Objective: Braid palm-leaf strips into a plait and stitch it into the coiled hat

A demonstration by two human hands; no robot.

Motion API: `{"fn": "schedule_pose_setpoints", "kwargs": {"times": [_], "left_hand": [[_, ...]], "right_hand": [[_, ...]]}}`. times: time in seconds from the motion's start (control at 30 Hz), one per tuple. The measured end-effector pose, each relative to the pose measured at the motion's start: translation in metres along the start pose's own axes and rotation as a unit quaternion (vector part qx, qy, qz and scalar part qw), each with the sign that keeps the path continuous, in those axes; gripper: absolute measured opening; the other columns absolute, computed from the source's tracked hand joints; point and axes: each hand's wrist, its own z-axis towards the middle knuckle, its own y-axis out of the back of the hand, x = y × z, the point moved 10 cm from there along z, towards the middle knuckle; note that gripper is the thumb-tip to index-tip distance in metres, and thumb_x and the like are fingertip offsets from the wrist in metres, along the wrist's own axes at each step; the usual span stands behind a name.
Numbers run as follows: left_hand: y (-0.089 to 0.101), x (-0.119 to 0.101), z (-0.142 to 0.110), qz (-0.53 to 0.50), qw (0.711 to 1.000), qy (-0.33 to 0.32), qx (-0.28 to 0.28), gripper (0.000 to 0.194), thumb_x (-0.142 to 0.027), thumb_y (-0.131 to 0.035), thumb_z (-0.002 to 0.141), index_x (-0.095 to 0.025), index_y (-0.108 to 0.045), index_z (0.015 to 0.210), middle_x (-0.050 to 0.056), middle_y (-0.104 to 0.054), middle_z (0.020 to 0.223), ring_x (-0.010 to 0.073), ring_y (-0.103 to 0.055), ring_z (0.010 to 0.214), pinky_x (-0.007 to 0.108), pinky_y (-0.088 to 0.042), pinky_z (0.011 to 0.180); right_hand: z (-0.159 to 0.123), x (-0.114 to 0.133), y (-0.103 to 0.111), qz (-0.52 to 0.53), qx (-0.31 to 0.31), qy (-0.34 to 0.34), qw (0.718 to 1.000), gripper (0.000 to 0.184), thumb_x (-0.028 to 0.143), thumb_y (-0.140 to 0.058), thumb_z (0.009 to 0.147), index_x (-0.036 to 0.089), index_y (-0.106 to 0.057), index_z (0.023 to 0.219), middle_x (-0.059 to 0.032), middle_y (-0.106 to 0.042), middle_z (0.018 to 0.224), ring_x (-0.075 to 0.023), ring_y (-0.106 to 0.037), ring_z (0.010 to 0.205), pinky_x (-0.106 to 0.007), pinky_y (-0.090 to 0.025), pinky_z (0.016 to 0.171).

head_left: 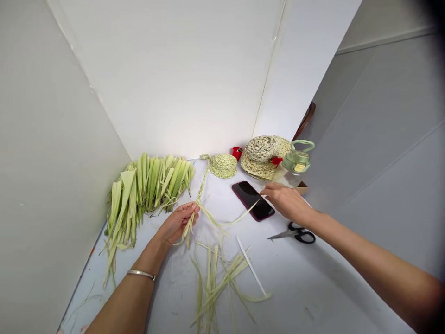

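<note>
Left hand (177, 223): clasps the green leaf braid (202, 190), left of the phone (248, 197).
Right hand (287, 202): open, empty, just beside the phone.
Handling: light, limp, springy; hold below the loose strands.

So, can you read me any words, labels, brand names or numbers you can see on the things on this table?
No words, brand names or numbers can be read here.
Yellow label on the green-lidded bottle: too small and blurred to read.
Phone: dark screen, no text visible.
Scissors: no readable marking.
</note>
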Motion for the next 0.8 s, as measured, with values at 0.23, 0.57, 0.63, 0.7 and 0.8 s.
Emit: {"fn": "schedule_pose_setpoints", "kwargs": {"times": [0.23, 0.57, 0.63, 0.7, 0.8], "left_hand": [[0.002, 0.004, 0.002, 0.040, 0.999, 0.000, -0.008, 0.028, -0.031, -0.081, 0.076, -0.014, -0.060, 0.067, -0.006, -0.042, 0.062, 0.0035, -0.028, 0.047, 0.013, -0.024, 0.042], [-0.001, 0.011, 0.000, 0.127, 0.991, 0.027, -0.016, 0.036, -0.049, -0.077, 0.076, -0.017, -0.062, 0.069, -0.006, -0.042, 0.057, 0.0065, -0.029, 0.046, 0.021, -0.016, 0.046], [-0.005, 0.011, 0.000, 0.143, 0.989, 0.028, -0.008, 0.038, -0.051, -0.075, 0.077, -0.017, -0.062, 0.070, -0.007, -0.039, 0.055, 0.0069, -0.027, 0.046, 0.022, -0.014, 0.047], [-0.008, 0.012, 0.001, 0.154, 0.988, 0.027, 0.002, 0.039, -0.053, -0.073, 0.079, -0.017, -0.062, 0.072, -0.007, -0.036, 0.055, 0.0070, -0.024, 0.046, 0.023, -0.013, 0.048], [-0.011, 0.014, 0.003, 0.164, 0.986, 0.022, 0.015, 0.042, -0.056, -0.073, 0.077, -0.016, -0.062, 0.075, -0.009, -0.032, 0.054, 0.0067, -0.018, 0.047, 0.024, -0.010, 0.049]], "right_hand": [[0.011, 0.002, -0.020, 0.009, 0.023, 0.033, 0.999, 0.022, 0.006, -0.051, 0.091, 0.015, -0.070, 0.084, -0.0102, -0.064, 0.087, -0.0218, -0.058, 0.094, -0.026, -0.035, 0.064], [-0.010, 0.039, 0.075, 0.377, 0.059, 0.052, 0.923, 0.027, 0.042, -0.052, 0.096, 0.023, -0.071, 0.090, -0.0040, -0.070, 0.082, -0.0175, -0.061, 0.072, -0.028, -0.045, 0.061], [-0.017, 0.065, 0.106, 0.440, 0.082, 0.092, 0.890, 0.026, 0.045, -0.059, 0.092, 0.025, -0.073, 0.088, -0.0032, -0.070, 0.081, -0.0169, -0.061, 0.071, -0.028, -0.045, 0.061], [-0.018, 0.097, 0.124, 0.469, 0.117, 0.152, 0.862, 0.022, 0.040, -0.058, 0.094, 0.025, -0.074, 0.089, -0.0010, -0.071, 0.082, -0.0149, -0.062, 0.072, -0.027, -0.046, 0.063], [-0.002, 0.139, 0.122, 0.446, 0.114, 0.233, 0.857, 0.019, 0.028, -0.056, 0.097, 0.022, -0.073, 0.095, -0.0006, -0.071, 0.093, -0.0130, -0.064, 0.081, -0.024, -0.047, 0.070]]}}
